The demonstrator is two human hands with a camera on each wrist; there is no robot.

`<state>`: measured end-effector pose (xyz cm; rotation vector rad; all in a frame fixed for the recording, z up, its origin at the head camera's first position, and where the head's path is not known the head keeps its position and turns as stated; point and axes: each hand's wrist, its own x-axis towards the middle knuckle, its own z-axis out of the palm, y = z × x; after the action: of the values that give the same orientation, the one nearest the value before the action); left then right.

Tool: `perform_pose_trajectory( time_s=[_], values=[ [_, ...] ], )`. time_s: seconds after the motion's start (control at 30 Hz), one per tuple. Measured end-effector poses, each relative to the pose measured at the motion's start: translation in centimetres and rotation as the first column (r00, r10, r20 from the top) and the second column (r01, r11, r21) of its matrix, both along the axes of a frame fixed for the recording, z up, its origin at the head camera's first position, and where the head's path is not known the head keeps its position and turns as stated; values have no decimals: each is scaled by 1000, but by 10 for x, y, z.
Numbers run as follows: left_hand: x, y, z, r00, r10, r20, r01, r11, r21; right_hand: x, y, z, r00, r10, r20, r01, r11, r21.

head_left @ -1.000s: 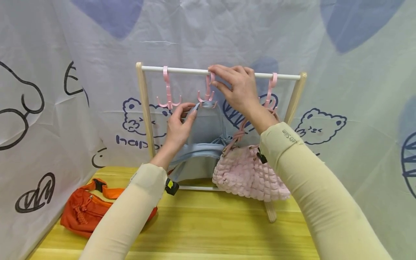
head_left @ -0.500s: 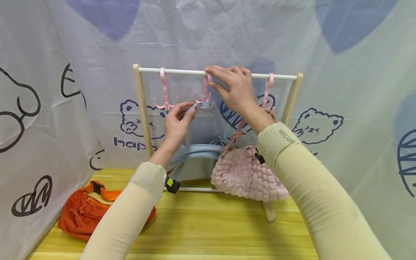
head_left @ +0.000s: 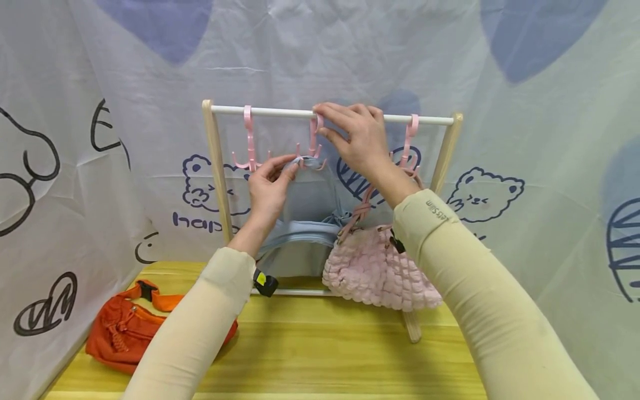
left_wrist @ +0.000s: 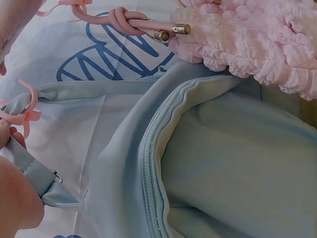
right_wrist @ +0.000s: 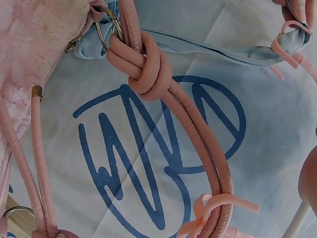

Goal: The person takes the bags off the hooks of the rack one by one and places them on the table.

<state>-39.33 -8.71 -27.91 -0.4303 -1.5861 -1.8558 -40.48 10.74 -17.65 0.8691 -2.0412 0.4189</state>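
Note:
A light blue bag (head_left: 305, 230) with an open zip hangs by its strap (left_wrist: 94, 89) from the middle pink hook (head_left: 313, 133). Beside that hook's lower prongs, my left hand (head_left: 270, 186) pinches the strap between thumb and fingers. My right hand (head_left: 361, 136) grips the top of the same hook at the white rail (head_left: 280, 112), index finger over the rail and thumb below. To the right, a puffy pink bag (head_left: 377, 269) hangs by its knotted pink strap (right_wrist: 198, 129) from the right pink hook (head_left: 409, 139).
On the left of the yellow wood-grain table (head_left: 320, 355) lies an orange waist bag (head_left: 117, 336), partly behind the left sleeve. The left pink hook (head_left: 249, 136) carries no bag. Wooden posts (head_left: 217, 161) hold up the rail in front of a printed cloth.
The head view has drifted slightly, so the rack sits a little further left. Both hands keep their places, the left on the strap and the right on the hook's top.

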Motion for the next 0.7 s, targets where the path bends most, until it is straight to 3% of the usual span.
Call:
perform_pose_trajectory(
  time_s=[0.7],
  values=[
    [1,2,15,1000,-23,-12,23,1000,2,-2,-2,0,1000,1,-12,-1,1000,-13]
  ],
)
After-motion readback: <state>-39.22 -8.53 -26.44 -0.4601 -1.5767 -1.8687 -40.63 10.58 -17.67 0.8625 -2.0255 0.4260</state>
